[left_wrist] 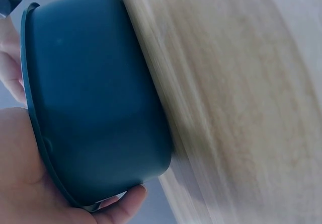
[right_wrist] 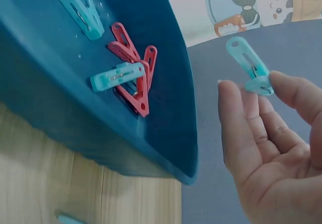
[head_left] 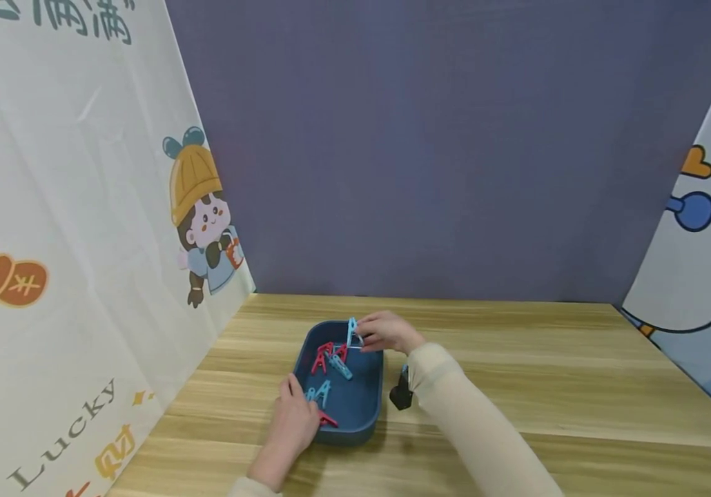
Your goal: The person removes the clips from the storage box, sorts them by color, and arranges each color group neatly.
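A dark blue plastic bin point(head_left: 362, 397) stands on the table with several light blue and red clothespins inside. My left hand point(head_left: 296, 417) grips its near left side; in the left wrist view, the hand point(left_wrist: 20, 178) lies along the rim with fingertips round the corner. Over the bin's far right corner, my right hand point(head_left: 389, 331) pinches a light blue clothespin point(right_wrist: 247, 63) between thumb and fingers, above the rim. Below it, a light blue clothespin point(right_wrist: 118, 77) lies across red clothespins point(right_wrist: 133, 103). Another light blue clothespin point(head_left: 323, 393) sits near my left hand, beside a red clothespin point(head_left: 327, 419).
The wooden table point(head_left: 536, 386) extends right of the bin. A small light blue piece point(right_wrist: 69, 219) lies on it beside the bin, partly out of frame. A dark block point(head_left: 402, 395) shows by my right wrist. A grey-blue panel point(head_left: 424, 152) stands behind, with printed cloth point(head_left: 82, 207) at the left.
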Demonstrator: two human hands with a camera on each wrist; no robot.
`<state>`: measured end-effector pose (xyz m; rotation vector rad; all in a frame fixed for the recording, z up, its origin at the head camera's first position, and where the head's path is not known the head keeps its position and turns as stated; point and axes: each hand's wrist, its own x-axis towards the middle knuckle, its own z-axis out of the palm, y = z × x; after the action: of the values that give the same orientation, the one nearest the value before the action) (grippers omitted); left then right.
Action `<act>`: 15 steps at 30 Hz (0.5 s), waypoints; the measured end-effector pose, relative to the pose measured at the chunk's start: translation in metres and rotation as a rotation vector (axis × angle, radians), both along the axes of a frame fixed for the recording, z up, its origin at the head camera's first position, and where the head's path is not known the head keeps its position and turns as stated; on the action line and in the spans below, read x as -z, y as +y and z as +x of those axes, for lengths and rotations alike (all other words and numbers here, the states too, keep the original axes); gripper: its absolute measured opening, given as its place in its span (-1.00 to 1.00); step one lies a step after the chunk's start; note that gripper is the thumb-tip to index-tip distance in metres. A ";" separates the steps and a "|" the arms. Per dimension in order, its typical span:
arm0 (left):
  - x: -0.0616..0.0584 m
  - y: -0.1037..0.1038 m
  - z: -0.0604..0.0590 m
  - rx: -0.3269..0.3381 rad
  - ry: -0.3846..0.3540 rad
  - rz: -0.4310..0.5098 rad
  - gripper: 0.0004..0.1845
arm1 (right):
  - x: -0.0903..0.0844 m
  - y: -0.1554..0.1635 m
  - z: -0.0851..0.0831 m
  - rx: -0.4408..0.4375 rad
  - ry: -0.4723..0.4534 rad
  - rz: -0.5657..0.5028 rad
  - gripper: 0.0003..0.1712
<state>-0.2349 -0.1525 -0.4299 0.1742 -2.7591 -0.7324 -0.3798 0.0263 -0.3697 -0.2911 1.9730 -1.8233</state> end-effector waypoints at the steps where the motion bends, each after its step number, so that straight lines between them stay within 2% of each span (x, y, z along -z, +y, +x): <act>1: 0.000 0.000 0.000 0.000 -0.001 0.001 -0.31 | 0.000 0.002 0.000 0.004 0.000 0.000 -0.57; 15: 0.001 0.000 -0.001 -0.007 -0.004 -0.003 -0.30 | -0.002 0.037 -0.002 0.033 0.027 0.019 -0.57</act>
<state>-0.2358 -0.1522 -0.4304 0.1852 -2.7622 -0.7264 -0.3819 0.0633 -0.3681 -0.2800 2.0238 -1.8295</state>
